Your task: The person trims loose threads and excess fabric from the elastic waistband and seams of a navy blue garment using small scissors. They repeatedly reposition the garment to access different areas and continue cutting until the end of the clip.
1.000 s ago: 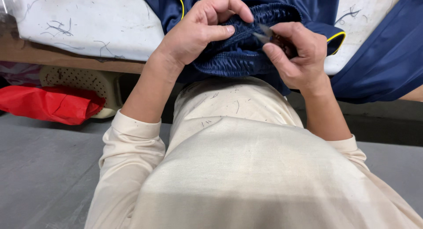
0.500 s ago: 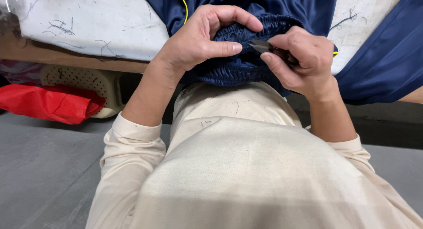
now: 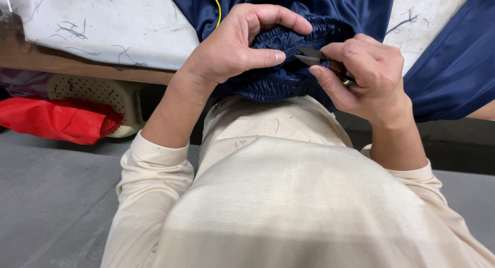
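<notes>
Top centre of the frame: left hand (image 3: 232, 51) pinches the gathered waistband (image 3: 289, 74), right hand (image 3: 366, 74) grips snips (image 3: 309, 56). Fabric looks soft, light, slippery, so the thick elastic is probably the best hold.

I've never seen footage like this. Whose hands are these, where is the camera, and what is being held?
There is no machine here: a person wears a camera on the head, looking down over their cream top at both hands. The left hand grips the gathered elastic waistband of a navy garment. The right hand pinches small thread snips, blades pointing at the waistband by the left thumb. The garment hangs off a white worktable strewn with loose threads. Below, left, lie a red cloth and a cream perforated basket.
</notes>
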`<state>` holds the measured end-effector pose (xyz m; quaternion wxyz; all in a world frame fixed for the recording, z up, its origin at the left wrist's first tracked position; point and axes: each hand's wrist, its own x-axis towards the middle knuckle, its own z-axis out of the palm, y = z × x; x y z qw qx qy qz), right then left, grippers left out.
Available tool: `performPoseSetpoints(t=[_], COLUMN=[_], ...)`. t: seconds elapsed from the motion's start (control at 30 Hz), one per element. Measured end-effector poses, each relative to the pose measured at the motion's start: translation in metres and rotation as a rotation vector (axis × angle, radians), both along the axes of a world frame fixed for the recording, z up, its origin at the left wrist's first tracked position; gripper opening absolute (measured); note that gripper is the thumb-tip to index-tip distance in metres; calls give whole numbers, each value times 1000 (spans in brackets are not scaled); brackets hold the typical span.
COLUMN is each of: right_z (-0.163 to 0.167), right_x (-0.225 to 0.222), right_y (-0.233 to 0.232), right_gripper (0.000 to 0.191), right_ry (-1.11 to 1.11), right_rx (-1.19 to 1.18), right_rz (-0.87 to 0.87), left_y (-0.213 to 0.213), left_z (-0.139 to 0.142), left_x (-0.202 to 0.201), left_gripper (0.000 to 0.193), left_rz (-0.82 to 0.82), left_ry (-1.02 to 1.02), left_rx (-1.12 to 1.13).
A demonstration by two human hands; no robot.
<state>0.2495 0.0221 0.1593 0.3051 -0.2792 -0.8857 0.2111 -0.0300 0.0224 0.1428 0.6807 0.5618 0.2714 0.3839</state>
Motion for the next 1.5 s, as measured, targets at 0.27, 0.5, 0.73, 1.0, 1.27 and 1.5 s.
performPoseSetpoints(t=[0.27, 0.5, 0.73, 1.0, 1.27, 1.5], right_z=[14, 19, 3, -17, -4, -9], right_x=[-12, -14, 0, -4, -8, -7], right_y=[-3, -3, -9, -21, -16, -18], right_gripper=[18, 16, 14, 15, 15, 15], right_ry=[-102, -29, 50, 191, 83, 96], right_rx=[7, -14, -222, -422, -233, -284], right_rz=[-21, -5, -50, -182, -116, -81], left_y=[-2, -2, -3, -5, -4, -6], left_z=[7, 7, 8, 7, 7, 3], left_x=[4, 6, -2, -6, -4, 2], left_gripper=[41, 43, 47, 47, 49, 55], left_rz=[34, 22, -15, -2, 14, 25], left_ry=[133, 131, 63, -46, 76, 81], left_rx=[110, 83, 59, -80, 5, 54])
